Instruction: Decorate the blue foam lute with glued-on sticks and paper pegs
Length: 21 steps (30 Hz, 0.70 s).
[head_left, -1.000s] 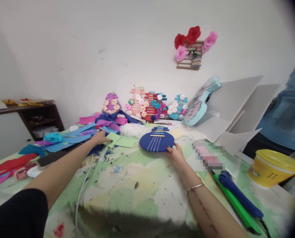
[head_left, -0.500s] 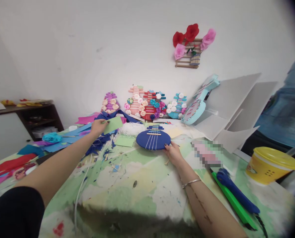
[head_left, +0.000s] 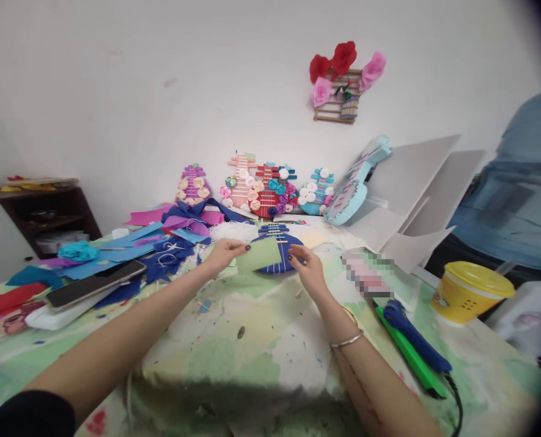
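Observation:
A piece of light green paper is pinched in my left hand and hangs over the left part of the blue lute-shaped piece. That blue piece, strung with pale strings and crossed by small sticks, lies on the table. My right hand is at its right edge, thumb and fingers apart, with nothing seen between them. Blue fabric scraps and white string lie behind and left of my left hand.
Decorated lute shapes lean on the wall. A blue glue gun lies on a green cutter at right, near a yellow bucket. A phone lies at left; white boards stand behind.
My left hand has brought the green paper rightward, over the blue piece. My right hand has let go of the blue piece's edge and opened. The view has shifted slightly.

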Motion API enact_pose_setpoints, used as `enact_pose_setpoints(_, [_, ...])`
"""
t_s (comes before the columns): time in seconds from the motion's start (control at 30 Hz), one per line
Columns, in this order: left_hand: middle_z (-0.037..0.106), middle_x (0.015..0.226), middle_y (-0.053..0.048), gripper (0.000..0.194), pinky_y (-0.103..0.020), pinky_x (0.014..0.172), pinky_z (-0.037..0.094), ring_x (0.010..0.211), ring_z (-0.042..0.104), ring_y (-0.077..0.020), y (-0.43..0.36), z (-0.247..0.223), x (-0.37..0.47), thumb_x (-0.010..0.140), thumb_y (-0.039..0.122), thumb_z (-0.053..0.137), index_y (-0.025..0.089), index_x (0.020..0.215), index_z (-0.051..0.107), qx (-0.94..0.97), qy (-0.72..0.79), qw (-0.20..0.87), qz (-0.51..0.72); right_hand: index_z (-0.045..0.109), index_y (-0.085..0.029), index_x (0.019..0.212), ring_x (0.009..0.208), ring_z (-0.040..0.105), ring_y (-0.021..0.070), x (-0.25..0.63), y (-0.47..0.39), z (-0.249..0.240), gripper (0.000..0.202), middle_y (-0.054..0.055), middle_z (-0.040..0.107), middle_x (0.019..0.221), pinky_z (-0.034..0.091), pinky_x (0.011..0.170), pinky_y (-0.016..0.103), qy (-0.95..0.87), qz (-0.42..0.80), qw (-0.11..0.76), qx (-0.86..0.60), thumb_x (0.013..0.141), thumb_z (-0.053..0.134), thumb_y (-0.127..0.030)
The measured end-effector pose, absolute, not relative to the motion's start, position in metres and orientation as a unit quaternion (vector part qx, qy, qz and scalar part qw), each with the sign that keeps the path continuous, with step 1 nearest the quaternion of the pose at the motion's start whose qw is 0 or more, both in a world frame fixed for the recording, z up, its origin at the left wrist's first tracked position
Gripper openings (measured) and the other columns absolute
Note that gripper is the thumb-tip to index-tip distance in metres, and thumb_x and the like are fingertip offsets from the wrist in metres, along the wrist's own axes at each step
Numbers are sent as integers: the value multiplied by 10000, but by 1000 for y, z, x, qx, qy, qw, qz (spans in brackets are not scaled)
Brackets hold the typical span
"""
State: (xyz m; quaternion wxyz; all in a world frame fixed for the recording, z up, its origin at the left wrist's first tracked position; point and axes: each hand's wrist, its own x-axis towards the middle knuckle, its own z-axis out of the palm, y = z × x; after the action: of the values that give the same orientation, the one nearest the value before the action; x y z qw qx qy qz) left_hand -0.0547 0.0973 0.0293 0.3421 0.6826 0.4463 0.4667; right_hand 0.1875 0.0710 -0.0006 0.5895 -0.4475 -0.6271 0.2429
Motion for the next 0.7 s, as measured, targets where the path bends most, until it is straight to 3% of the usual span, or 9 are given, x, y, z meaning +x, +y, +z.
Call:
enact_pose_setpoints(0.07, [711, 740, -47, 275, -272, 631, 458, 702, 615, -196, 86, 18, -37, 629, 401, 663, 150, 723, 724, 726, 433, 315, 432, 625, -176, 992, 743, 611, 166, 182, 67, -1, 323, 56, 692, 870, 458, 656, 278, -652, 237, 565, -446, 681, 566, -243])
enact_pose_setpoints(0.23, [718, 787, -44, 190, -289, 707, 456, 743, 623, -194, 67, -6, -20, 660, 316, 622, 183, 750, 722, 734, 448, 241, 450, 653, -176, 678, 616, 560, 133, 181, 65, -8, 166, 5, 645, 646, 424, 612, 245, -713, 198, 502, -448, 672, 492, -132])
enact_pose_setpoints(0.37, [679, 744, -30, 193, -279, 699, 429, 721, 586, -175, 59, -12, -21, 723, 320, 550, 171, 734, 671, 750, 443, 222, 438, 645, -176, 703, 624, 555, 121, 182, 64, -10, 190, -4, 644, 674, 415, 606, 222, -733, 192, 486, -437, 678, 470, -106])
enact_pose_setpoints(0.5, [550, 652, 5, 239, -269, 615, 391, 640, 506, -153, 51, -16, -17, 827, 331, 381, 180, 723, 535, 768, 451, 197, 409, 643, -171, 718, 608, 552, 120, 180, 60, -14, 185, -3, 646, 661, 412, 592, 216, -744, 175, 450, -462, 683, 477, -98])
enact_pose_setpoints(0.6, [515, 740, -2, 194, -290, 651, 400, 708, 502, -172, 46, -20, -11, 784, 370, 474, 183, 837, 476, 775, 470, 141, 398, 639, -165, 732, 608, 549, 125, 177, 56, -16, 182, 6, 646, 669, 416, 594, 222, -735, 154, 441, -492, 701, 470, -103])
enact_pose_setpoints(0.7, [486, 952, -55, 399, -322, 727, 414, 863, 505, -212, 43, -24, -8, 694, 369, 604, 179, 1003, 438, 809, 443, 57, 383, 633, -166, 809, 650, 547, 133, 173, 50, -17, 220, 15, 654, 742, 422, 627, 238, -736, 122, 428, -511, 739, 433, -105])
